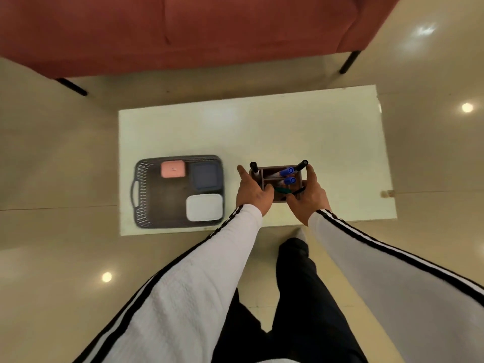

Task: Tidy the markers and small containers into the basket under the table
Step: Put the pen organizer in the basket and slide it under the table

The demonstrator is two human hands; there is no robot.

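Observation:
A brown holder (269,173) with compartments stands on the white table (288,132), gripped on both sides by my hands. My left hand (251,191) clasps its left side, my right hand (307,196) its right. Two blue-capped markers (286,171) lie inside it, black-capped markers (301,165) stick up at its corners, and a green one (282,190) lies by my fingers. At the table's left a dark slotted basket (142,195) holds a pink container (173,169), a dark blue one (205,176) and a white one (204,207).
A red sofa (183,30) on black legs stands beyond the table. Glossy beige floor (57,153) surrounds it. My dark trouser legs (293,284) are at the table's near edge.

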